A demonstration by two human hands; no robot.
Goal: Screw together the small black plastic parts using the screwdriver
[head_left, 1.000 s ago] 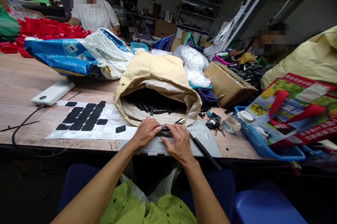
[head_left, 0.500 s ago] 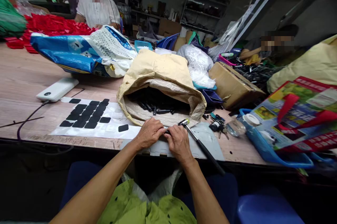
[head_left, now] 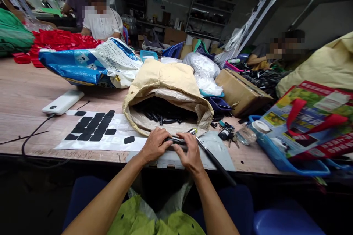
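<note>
A slim black piece point(head_left: 176, 141) lies crosswise between my two hands, above the front edge of the table; its exact kind cannot be made out. My left hand point(head_left: 156, 143) pinches its left end with thumb and fingers. At the other end, my right hand point(head_left: 191, 151) has fingers over the piece and the thumb below it. Close beside the right hand, a small hammer point(head_left: 211, 156) rests with its black handle over the table edge. Just beyond both hands, an open tan sack point(head_left: 165, 75) holds many similar black pieces point(head_left: 168, 121). A grey board point(head_left: 223, 154) lies under the hands.
To the left, a white sheet point(head_left: 62, 143) carries black rounded patches, beside a white power bank point(head_left: 63, 102) with a cable. Keys point(head_left: 230, 132), a clear jar point(head_left: 246, 135) and a blue basket point(head_left: 284, 159) stand right. Behind are a blue-white bag point(head_left: 79, 66) and other people working.
My right thumb and fingers have spread somewhat, leaving more of the slim black piece visible between my hands. The camera view has shifted slightly; the hammer stays beside the right hand.
</note>
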